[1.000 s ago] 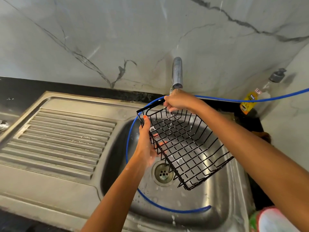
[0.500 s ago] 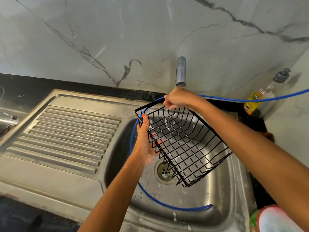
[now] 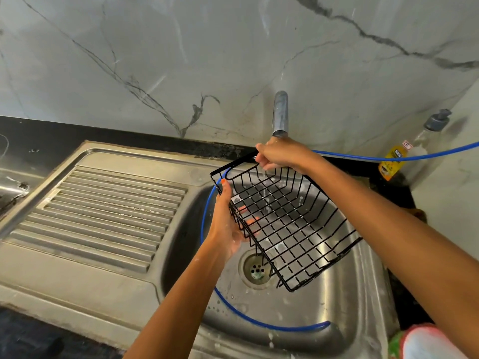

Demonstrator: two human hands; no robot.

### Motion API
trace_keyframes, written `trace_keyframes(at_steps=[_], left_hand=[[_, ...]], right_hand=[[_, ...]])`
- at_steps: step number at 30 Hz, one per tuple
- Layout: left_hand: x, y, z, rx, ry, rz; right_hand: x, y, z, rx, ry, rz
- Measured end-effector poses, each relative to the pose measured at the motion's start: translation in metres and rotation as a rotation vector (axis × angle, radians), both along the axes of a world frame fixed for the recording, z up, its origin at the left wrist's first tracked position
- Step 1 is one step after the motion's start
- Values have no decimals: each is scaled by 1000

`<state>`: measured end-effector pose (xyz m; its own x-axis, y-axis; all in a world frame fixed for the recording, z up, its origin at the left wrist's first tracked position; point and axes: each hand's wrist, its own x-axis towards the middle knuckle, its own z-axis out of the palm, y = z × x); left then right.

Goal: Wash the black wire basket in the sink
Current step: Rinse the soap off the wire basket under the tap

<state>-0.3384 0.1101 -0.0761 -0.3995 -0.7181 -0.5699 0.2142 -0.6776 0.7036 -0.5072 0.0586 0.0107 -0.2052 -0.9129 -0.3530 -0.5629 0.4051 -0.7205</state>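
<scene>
The right hand (image 3: 281, 154) is curled over the far top rim of the black wire basket (image 3: 285, 224), just under the spout of the tap (image 3: 280, 114), while the left hand (image 3: 228, 224) cups the near-left side with its thumb hooked on the rim and its fingers showing through the mesh from beneath. Between them the basket hangs tilted over the bowl of the sink (image 3: 368, 294), far end high, low corner well above the drain (image 3: 256, 270) and touching nothing. I judge the wash to be in the rinsing stretch: white flecks and droplets cling to the wires, pale splashes dot the steel below, and what looks like a thin run of water passes through the far end, though I cannot be sure the tap is flowing. Shaking off and setting down look to be still ahead. The basket itself is an open rectangular grid of thin black wire, glossy, empty, with no bends I can see. A blue hose (image 3: 259, 323) loops round the bowl beneath it.
</scene>
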Motion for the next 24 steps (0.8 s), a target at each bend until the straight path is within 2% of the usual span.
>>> trace_keyframes(at_steps=[3,6,15,24], left_hand=[[-8,-1,-2,34,83,10],[-16,-4,-6,56,110,37],[-29,-15,-12,141,81,77],[-31,-20,-12,107,17,60]], right_hand=[[0,5,2,1,-235,11],[3,6,4,-4,-291,27],[6,6,2,5,-316,-32],[3,-2,-7,42,-184,-86]])
